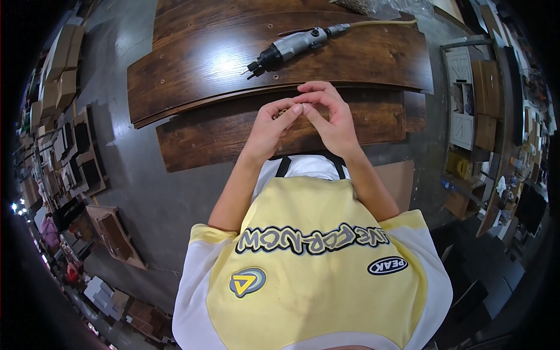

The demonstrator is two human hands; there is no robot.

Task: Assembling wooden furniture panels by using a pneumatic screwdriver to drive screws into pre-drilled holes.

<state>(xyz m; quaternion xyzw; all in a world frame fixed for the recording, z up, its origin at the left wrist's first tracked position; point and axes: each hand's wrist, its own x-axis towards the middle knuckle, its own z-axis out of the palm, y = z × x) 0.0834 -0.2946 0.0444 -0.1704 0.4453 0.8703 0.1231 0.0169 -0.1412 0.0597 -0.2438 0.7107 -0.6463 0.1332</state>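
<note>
Dk wood-grain boards (192, 84), predrilled, stacked ahead. Yellow/wht shirt (326, 198): outlined lettering (312, 240), 2 badges (247, 282), 1 lettered. Pneumatic screwdriver (291, 48) on upper board, beyond both hands; long axis slants, bit end near-L, hose (391, 23) far-R. L hand (272, 125) curled round sm. brass-coloured pcs (280, 114); R hand (336, 122) thumb + finger meet L's fingertips, just R of pcs; can't tell if R pinches anything.
</note>
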